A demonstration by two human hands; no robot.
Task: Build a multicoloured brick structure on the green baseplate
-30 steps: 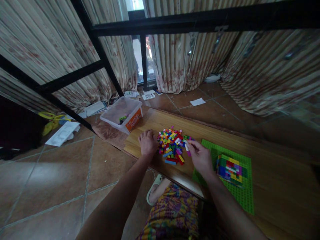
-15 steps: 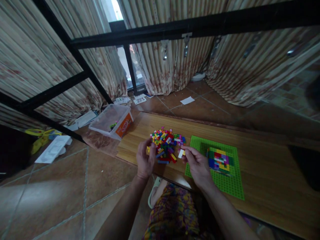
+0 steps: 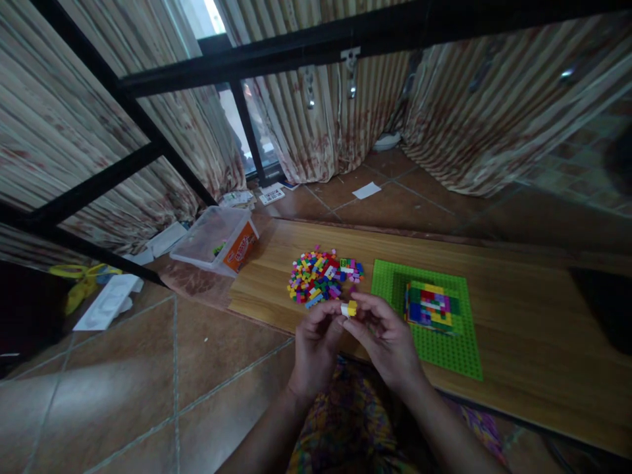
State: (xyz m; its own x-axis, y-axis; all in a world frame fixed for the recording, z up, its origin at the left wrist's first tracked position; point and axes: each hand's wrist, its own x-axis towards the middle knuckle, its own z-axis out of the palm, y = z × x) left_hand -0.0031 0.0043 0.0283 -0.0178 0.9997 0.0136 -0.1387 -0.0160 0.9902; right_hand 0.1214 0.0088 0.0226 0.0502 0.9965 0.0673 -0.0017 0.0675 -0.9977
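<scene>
My left hand (image 3: 315, 342) and my right hand (image 3: 386, 337) meet in front of me and pinch two small bricks together, one white and one yellow (image 3: 348, 308). Just beyond the fingertips lies a pile of small coloured bricks (image 3: 320, 275) on a low wooden board (image 3: 518, 316). To the right of the pile is a green baseplate (image 3: 449, 352) with a multicoloured block build (image 3: 430, 307) standing on it.
A clear plastic tub (image 3: 217, 238) with an orange label sits on the floor left of the board. Papers and a yellow object (image 3: 83, 283) lie on the tiled floor at left. Black metal bars (image 3: 148, 141) and striped curtains stand behind.
Both hands have drawn back from the brick pile toward my body and come together. The left hand, earlier flat by the pile, now grips the bricks with the right.
</scene>
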